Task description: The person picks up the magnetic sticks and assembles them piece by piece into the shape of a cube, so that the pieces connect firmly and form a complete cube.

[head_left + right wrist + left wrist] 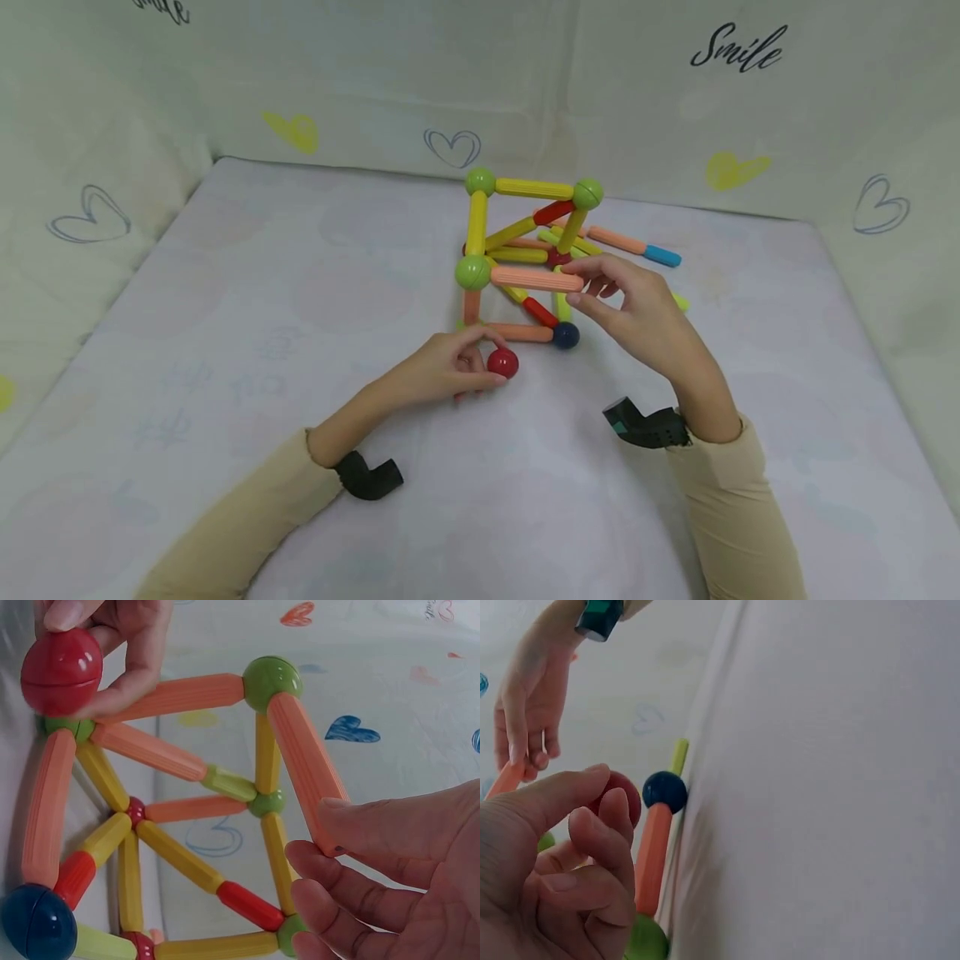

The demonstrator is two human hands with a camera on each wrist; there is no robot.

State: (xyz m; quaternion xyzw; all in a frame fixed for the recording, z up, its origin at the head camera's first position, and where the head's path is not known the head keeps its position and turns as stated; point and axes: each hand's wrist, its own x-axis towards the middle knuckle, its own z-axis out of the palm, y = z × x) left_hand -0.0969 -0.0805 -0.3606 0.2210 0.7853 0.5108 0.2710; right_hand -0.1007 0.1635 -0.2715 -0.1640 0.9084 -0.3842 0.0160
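A frame of coloured rods and balls stands on the table. My right hand (637, 312) pinches the free end of an orange rod (536, 278), whose other end meets a green ball (473, 272) at the frame's upper front left corner. In the right wrist view the thumb and fingers grip that rod (306, 761). My left hand (442, 367) pinches a red ball (502, 362) between thumb and forefinger, in front of the lower front rod (521, 333). A dark blue ball (566, 335) sits at the lower front right corner.
Loose rods lie behind and right of the frame, among them an orange rod (617, 240) end to end with a blue one (663, 255). Part of a yellow-green rod (681, 302) shows beside my right hand. A pale cloth backdrop (637, 100) rises behind the table (225, 250).
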